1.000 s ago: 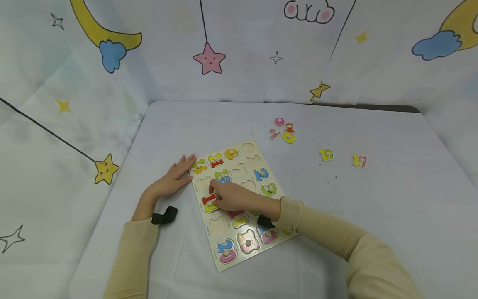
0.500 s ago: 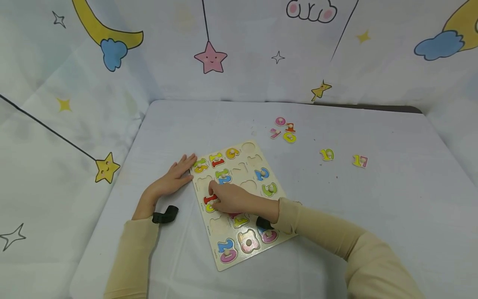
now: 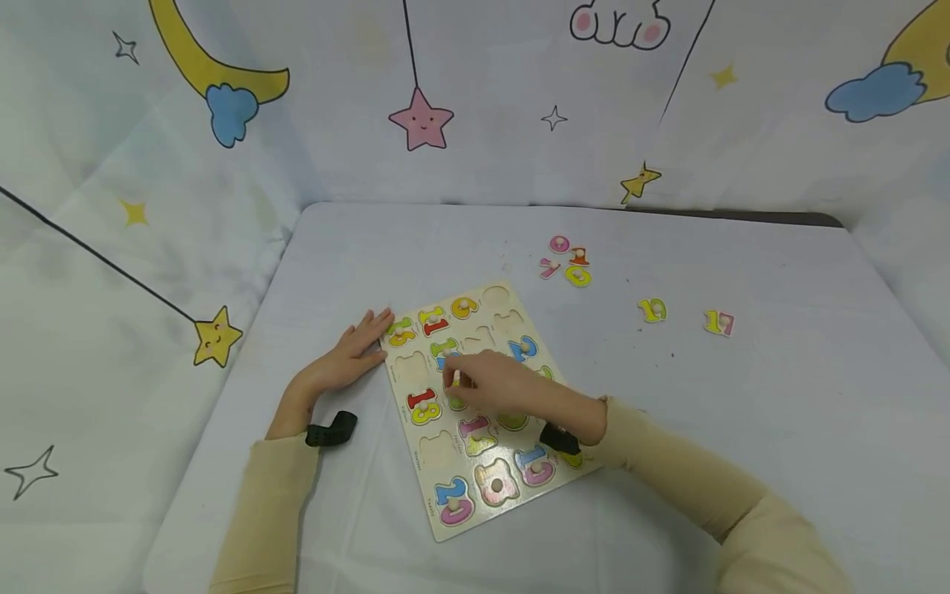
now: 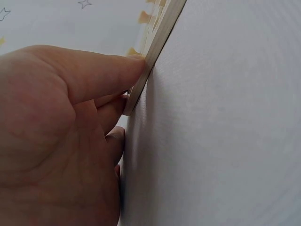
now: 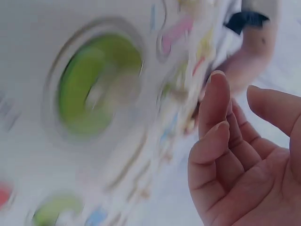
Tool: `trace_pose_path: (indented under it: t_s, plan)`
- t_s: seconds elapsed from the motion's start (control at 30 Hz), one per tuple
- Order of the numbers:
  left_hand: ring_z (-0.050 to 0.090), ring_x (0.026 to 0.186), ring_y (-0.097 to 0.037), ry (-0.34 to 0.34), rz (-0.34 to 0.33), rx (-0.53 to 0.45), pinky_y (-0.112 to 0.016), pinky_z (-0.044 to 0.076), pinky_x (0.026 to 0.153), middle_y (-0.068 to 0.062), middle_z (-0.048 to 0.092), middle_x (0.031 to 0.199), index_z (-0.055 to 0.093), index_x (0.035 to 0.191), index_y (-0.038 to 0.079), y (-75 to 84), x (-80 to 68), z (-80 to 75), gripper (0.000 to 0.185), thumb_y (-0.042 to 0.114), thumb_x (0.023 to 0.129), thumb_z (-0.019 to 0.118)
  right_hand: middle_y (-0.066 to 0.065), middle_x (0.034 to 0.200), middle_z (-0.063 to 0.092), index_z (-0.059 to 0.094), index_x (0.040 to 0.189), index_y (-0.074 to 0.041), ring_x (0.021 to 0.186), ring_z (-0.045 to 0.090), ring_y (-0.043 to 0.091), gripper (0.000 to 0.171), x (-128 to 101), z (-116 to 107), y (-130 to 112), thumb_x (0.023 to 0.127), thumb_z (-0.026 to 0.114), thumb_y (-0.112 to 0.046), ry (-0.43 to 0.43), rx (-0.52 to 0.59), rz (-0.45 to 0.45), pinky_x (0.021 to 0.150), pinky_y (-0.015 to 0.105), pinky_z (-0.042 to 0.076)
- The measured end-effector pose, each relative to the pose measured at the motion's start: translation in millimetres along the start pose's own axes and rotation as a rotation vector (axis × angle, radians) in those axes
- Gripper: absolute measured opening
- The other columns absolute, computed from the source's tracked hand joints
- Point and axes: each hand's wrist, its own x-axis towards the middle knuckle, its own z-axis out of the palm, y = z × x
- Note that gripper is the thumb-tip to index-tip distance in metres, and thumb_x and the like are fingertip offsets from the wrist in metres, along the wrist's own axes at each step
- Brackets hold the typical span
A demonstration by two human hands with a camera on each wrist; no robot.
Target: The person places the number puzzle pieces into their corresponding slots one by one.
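A wooden number puzzle board lies tilted on the table, with several knobbed number pieces seated and several recesses bare. My left hand rests at its upper left corner; in the left wrist view the thumb touches the board's edge. Over the middle of the board is my right hand, covering some pieces. In the right wrist view its thumb and fingers are apart with nothing between them. The red and yellow 18 piece sits in its recess, left of the right hand.
Beyond the board lie loose pieces: a pink 0, an orange 1, a pink 7 and a yellow 0-shaped piece. Farther right are a yellow and green 19 and a 17. Patterned cloth hangs behind the table.
My right hand has let go of the 18 piece and moved right over the board, leaving that piece in its recess. The left hand has stayed at the corner.
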Motion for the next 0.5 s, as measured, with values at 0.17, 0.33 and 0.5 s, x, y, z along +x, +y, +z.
trace_pose_path:
  t_s: [0.17, 0.33, 0.5]
  plan:
    - [-0.006, 0.139, -0.033, 0.004, 0.001, -0.003, -0.05, -0.007, 0.108, -0.018, 0.009, 0.153, 0.016, 0.148, -0.001, 2.8, -1.8, -1.1, 0.061, 0.015, 0.099, 0.048, 0.001, 0.077, 0.062, 0.06, 0.095, -0.014, 0.065, 0.054, 0.013, 0.004, -22.0, -36.1, 31.7, 0.093, 0.06, -0.017, 0.145, 0.039, 0.051, 0.056, 0.027, 0.047]
    - [-0.006, 0.139, -0.032, 0.0, -0.004, -0.01, -0.05, -0.007, 0.108, -0.017, 0.009, 0.154, 0.016, 0.148, -0.001, 3.5, -1.0, 0.2, 0.061, 0.014, 0.099, 0.048, 0.005, 0.083, 0.062, 0.061, 0.102, -0.008, 0.073, 0.055, 0.02, 0.011, -49.7, -66.5, 77.9, 0.093, 0.059, -0.014, 0.294, -0.038, 0.19, 0.06, 0.032, 0.047]
    - [-0.006, 0.139, -0.031, -0.003, -0.008, -0.014, -0.049, -0.007, 0.108, -0.016, 0.009, 0.154, 0.016, 0.149, 0.0, 5.0, -0.2, 0.8, 0.061, 0.015, 0.099, 0.048, 0.016, 0.096, 0.062, 0.059, 0.112, 0.0, 0.085, 0.055, 0.03, 0.02, -88.1, -92.0, 128.3, 0.094, 0.056, -0.009, 0.386, -0.151, 0.333, 0.07, 0.043, 0.048]
